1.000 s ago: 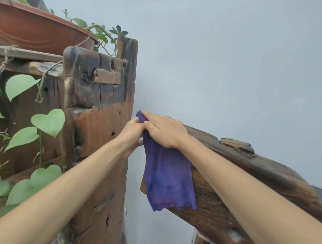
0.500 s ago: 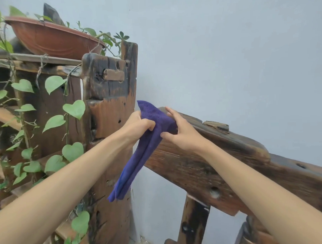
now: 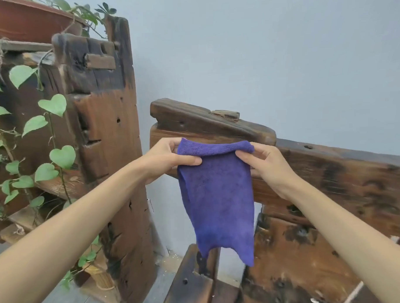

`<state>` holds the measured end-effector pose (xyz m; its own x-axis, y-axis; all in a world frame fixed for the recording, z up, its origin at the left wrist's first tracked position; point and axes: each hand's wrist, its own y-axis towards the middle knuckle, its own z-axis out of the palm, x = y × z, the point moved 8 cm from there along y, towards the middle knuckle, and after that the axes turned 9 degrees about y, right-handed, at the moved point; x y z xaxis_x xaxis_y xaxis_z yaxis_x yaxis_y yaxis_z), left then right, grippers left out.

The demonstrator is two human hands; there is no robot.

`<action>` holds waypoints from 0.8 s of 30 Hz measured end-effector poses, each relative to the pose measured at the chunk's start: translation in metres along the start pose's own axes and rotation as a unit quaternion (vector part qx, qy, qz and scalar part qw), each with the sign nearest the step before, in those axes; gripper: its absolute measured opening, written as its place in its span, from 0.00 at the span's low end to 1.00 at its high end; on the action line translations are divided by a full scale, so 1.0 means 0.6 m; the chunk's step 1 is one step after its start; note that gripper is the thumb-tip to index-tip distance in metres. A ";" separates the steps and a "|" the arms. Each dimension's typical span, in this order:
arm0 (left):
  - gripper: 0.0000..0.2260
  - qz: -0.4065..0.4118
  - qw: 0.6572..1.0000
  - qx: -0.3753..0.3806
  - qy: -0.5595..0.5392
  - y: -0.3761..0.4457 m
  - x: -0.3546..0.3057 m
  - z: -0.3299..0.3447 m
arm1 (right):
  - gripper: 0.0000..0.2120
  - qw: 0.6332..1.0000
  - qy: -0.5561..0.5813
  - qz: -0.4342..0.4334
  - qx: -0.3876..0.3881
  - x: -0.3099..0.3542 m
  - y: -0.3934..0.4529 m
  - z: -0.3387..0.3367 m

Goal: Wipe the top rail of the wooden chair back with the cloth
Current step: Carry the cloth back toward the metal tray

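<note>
**Cloth held ready in front of the chair rail**

Head view: both hands hold the purple cloth (image 3: 216, 196) up by its top edge, in front of the wooden chair back. The left hand (image 3: 170, 159) pinches the upper left corner between thumb and fingers; the right hand (image 3: 266, 165) pinches the upper right corner the same way. Between the two hands the top edge is folded over and drawn nearly level, and the rest of the cloth hangs freely below them, its bottom edge uneven. The top rail (image 3: 207, 121) — dark, weathered wood with a small raised block on it — lies just beyond and above the hands; whether the cloth touches it cannot be told, though it appears to hang just in front. To the outside of the left hand stands a tall wooden post (image 3: 107, 136), with a leafy vine (image 3: 56, 156) trailing further left.

The step in hand looks like arranging the cloth, not wiping yet. The next move likely calls for lifting the cloth up and forward onto the rail, pressing it flat under one palm, then sliding it along the length — taking care around the raised block, where the fabric could snag.
</note>
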<state>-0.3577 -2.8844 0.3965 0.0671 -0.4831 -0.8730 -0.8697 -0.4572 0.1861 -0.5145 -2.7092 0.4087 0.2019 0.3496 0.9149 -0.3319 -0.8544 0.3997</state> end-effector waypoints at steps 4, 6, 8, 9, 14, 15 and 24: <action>0.16 0.007 0.999 0.027 0.016 0.011 -0.003 0.084 | 0.09 0.997 0.020 0.017 -0.077 -0.024 -0.076 -0.064; 0.16 0.010 0.999 0.045 0.027 0.020 -0.003 0.126 | 0.08 0.994 0.021 0.027 -0.104 -0.035 -0.115 -0.098; 0.15 0.011 0.997 0.065 0.037 0.028 -0.004 0.168 | 0.08 0.991 0.030 0.039 -0.127 -0.045 -0.156 -0.132; 0.14 0.010 0.997 0.063 0.036 0.028 -0.001 0.172 | 0.08 0.990 0.041 0.044 -0.131 -0.050 -0.166 -0.136; 0.16 0.018 0.996 0.092 -0.001 0.043 0.008 0.271 | 0.09 0.978 0.054 0.064 -0.190 -0.071 -0.262 -0.207; 0.16 0.018 0.995 0.097 -0.018 0.045 0.010 0.291 | 0.09 0.977 0.053 0.064 -0.198 -0.072 -0.279 -0.218; 0.18 0.032 0.978 0.151 -0.140 0.047 -0.018 0.426 | 0.06 0.959 0.024 0.073 -0.275 -0.050 -0.400 -0.270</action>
<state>-0.5076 -2.7013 0.2958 -0.0922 -0.2616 -0.9608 -0.9752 -0.1712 0.1402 -0.5899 -2.4525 0.2945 0.0779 0.2714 0.9593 -0.7908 -0.5691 0.2252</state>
